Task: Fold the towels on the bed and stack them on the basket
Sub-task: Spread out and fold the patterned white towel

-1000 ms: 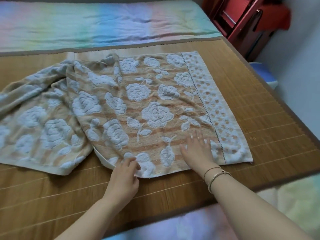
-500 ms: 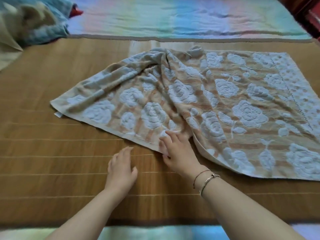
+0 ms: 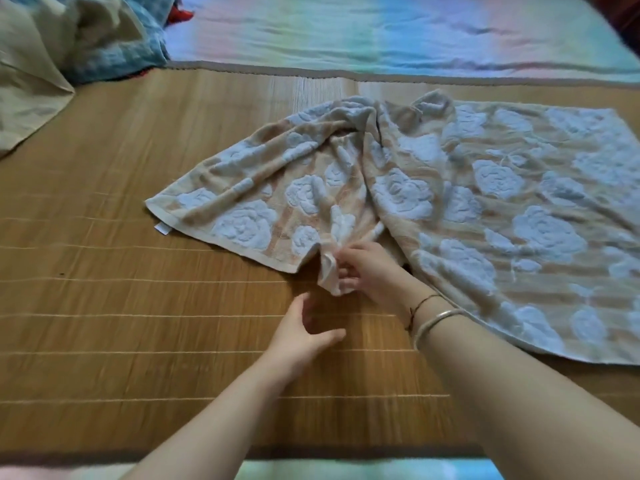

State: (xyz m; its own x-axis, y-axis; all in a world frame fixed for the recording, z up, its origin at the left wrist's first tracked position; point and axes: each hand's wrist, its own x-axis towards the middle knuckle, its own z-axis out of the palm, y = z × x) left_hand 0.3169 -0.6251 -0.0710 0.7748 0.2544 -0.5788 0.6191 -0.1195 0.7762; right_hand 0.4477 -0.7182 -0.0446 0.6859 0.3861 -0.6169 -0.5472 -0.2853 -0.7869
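A tan towel with white rose pattern [image 3: 467, 188] lies on the bamboo mat [image 3: 138, 306]. Its right part is spread flat; its left part is bunched and folded over. My right hand [image 3: 367, 271] pinches a bunched piece of the towel's near edge between its fingers. My left hand [image 3: 304, 334] hovers just below it over the bare mat, fingers apart, holding nothing. No basket is in view.
A pile of other cloth, a beige piece [image 3: 38, 67] and a blue towel [image 3: 124, 53], sits at the far left corner. A pastel rainbow sheet [image 3: 381, 32] covers the bed beyond the mat. The mat's near edge runs along the bottom.
The view has shifted left. My right hand went from lying flat on the towel to pinching its near edge and pulling it toward me. My left hand moved right, closer to it.
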